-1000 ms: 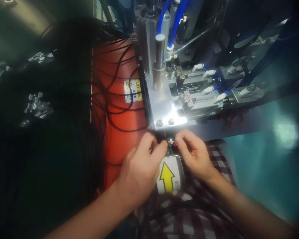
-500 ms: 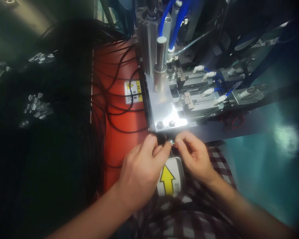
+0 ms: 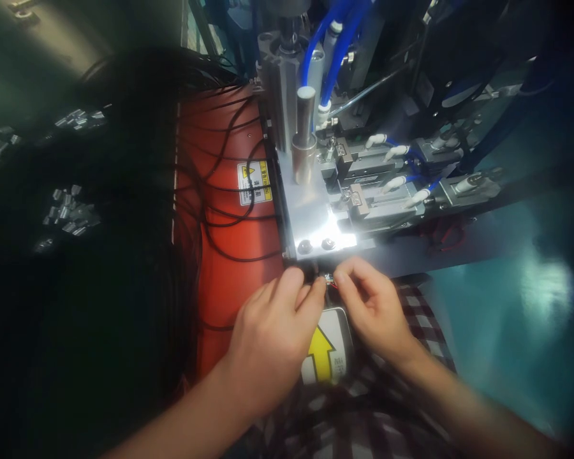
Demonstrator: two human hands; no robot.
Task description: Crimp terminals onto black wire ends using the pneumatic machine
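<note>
Both hands meet just below the front edge of a bright metal block (image 3: pixel 310 210). My left hand (image 3: pixel 272 325) is closed, thumb against bent forefinger, at the left side of a small shiny piece (image 3: pixel 328 278). What lies inside its fingers is mostly hidden. My right hand (image 3: pixel 375 306) pinches with thumb and forefinger at the other side of this piece, where a thin red wire (image 3: pixel 333 284) shows at the fingertips. The piece is too small to name. Under the hands is a white plate with a yellow arrow (image 3: pixel 322 357), partly covered by my left hand.
A red machine surface (image 3: pixel 239 287) with looping black cables (image 3: pixel 220 248) and a warning label (image 3: pixel 255 183) lies left. Small shiny metal pieces (image 3: pixel 71 210) are heaped on the dark surface beyond. Pneumatic cylinders with blue hoses (image 3: pixel 347 51) rise ahead. Checkered cloth (image 3: pixel 421 319) is below.
The view has shifted a little, so the machine sits slightly lower in the picture. Both hands keep nearly the same pinch at the small piece.
</note>
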